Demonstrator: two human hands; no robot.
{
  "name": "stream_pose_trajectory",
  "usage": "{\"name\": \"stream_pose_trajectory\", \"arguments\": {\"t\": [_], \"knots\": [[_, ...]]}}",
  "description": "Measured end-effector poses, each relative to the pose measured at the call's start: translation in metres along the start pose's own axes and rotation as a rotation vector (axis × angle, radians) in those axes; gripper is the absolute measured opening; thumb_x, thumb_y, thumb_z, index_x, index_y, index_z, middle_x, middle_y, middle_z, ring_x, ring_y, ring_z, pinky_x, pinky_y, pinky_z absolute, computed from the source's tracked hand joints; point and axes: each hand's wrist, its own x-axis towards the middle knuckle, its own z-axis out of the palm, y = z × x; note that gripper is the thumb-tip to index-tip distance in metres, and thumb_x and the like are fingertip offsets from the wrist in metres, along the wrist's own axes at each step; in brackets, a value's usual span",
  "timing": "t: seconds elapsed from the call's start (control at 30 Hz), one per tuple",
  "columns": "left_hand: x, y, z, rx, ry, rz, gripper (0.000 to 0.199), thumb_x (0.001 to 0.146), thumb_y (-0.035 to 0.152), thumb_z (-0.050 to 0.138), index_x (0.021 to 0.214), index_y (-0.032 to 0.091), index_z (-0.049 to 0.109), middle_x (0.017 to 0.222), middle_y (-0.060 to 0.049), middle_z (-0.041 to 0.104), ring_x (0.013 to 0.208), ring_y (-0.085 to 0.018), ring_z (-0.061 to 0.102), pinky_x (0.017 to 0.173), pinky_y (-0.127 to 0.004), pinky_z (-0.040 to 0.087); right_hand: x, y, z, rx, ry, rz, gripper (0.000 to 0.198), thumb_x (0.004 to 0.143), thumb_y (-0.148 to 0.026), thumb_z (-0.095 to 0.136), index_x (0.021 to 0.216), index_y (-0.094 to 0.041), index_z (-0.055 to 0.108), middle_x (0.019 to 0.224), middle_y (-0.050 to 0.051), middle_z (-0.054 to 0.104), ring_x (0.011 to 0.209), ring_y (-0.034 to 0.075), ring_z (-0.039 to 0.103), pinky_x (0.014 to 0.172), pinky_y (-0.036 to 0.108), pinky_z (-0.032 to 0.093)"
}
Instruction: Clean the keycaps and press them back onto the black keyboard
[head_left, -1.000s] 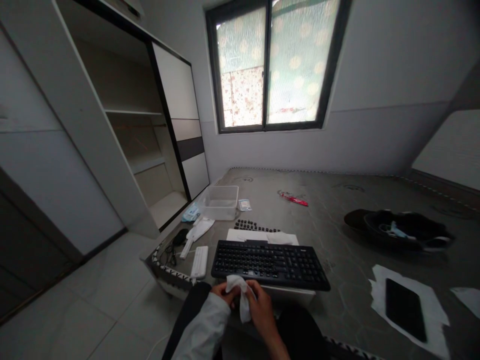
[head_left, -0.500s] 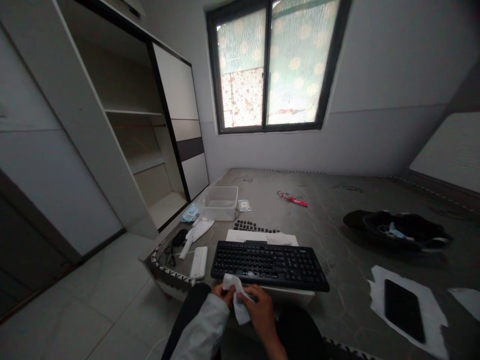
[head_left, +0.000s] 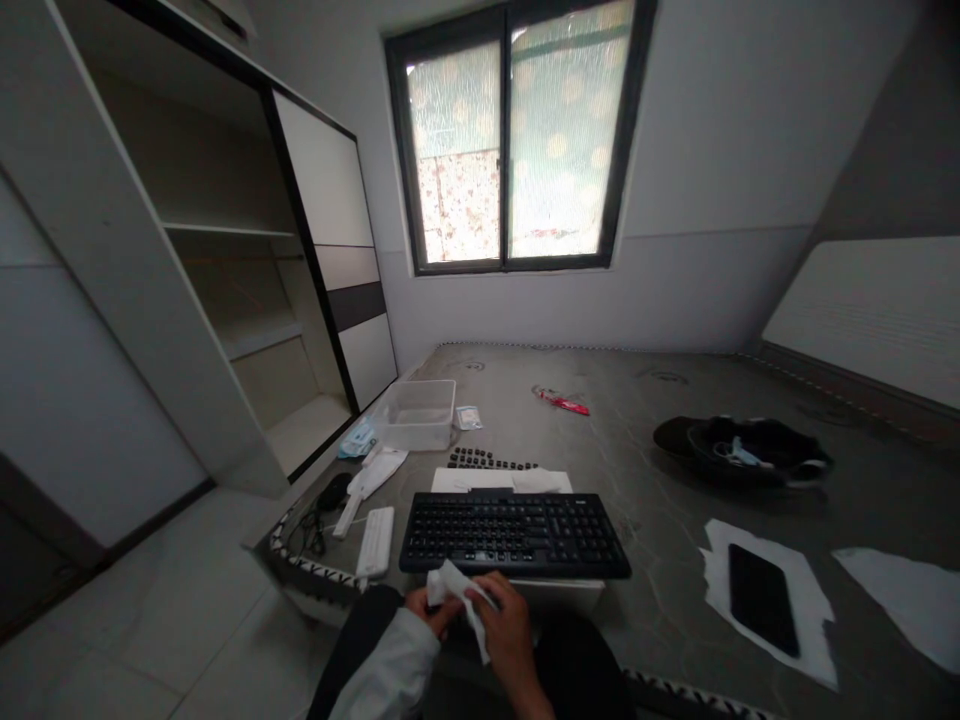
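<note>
Just in front of the black keyboard [head_left: 517,535], both hands are closed on a crumpled white tissue [head_left: 452,578]. My left hand [head_left: 432,612] pinches its left side, and my right hand [head_left: 507,625] grips the other end, part of which hangs down between the hands. Whether something small sits inside the folds cannot be made out. The keyboard lies on a white board or box [head_left: 555,594] that sticks out under its front edge. Behind the keyboard, several loose black keycaps [head_left: 484,459] lie in rows beside a white sheet [head_left: 450,480].
On the left are a clear plastic bin [head_left: 416,430], a white power strip [head_left: 376,543], a white paddle-shaped item [head_left: 371,480] and a dark mouse-like object [head_left: 334,492]. A red item [head_left: 564,402] lies farther back. Right are a black cap [head_left: 742,455] and a phone [head_left: 763,598] on paper.
The view has turned slightly right, so everything sits farther left. My hands keep hold of the tissue, whose folds have shifted between my fingers.
</note>
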Motion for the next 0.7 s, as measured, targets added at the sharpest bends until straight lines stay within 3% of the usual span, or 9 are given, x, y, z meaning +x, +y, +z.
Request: {"name": "stream_pose_trajectory", "arguments": {"t": [0.2,0.3,0.5,0.7], "knots": [[0.000,-0.006,0.001,0.046,0.049,0.137,0.052,0.043,0.058,0.086,0.065,0.012,0.079,0.062,-0.010,0.077,0.061,-0.027,0.070,0.061,-0.035,0.058,0.000,0.001,0.002,-0.012,-0.011,0.003,0.033,0.086,-0.050,0.060,0.078,-0.020,0.072,0.077,0.002,0.069,0.076,0.019,0.065,0.071,0.025,0.049],[0.002,-0.008,-0.001,0.120,0.065,0.144,0.049,0.048,0.058,0.083,0.067,0.012,0.081,0.064,-0.011,0.079,0.064,-0.030,0.072,0.063,-0.037,0.059,-0.001,0.001,0.003,-0.008,0.008,0.048,0.036,0.085,-0.053,0.061,0.076,-0.019,0.070,0.075,0.003,0.070,0.075,0.019,0.065,0.070,0.026,0.048],[0.008,-0.011,-0.002,0.149,0.112,0.132,0.064,0.051,0.076,0.073,0.059,0.012,0.077,0.053,-0.010,0.073,0.054,-0.028,0.068,0.055,-0.038,0.057,0.000,0.001,0.003,0.042,-0.059,0.151,0.044,0.079,-0.060,0.065,0.075,-0.017,0.070,0.072,0.004,0.073,0.072,0.021,0.065,0.068,0.027,0.049],[0.010,-0.011,-0.001,0.103,0.229,0.129,0.053,0.050,0.067,0.076,0.061,0.015,0.078,0.059,-0.012,0.077,0.059,-0.034,0.072,0.055,-0.040,0.059,-0.002,-0.008,0.002,0.068,-0.146,0.145,0.039,0.077,-0.056,0.070,0.084,-0.018,0.073,0.080,0.005,0.076,0.079,0.023,0.067,0.070,0.029,0.051]]}}
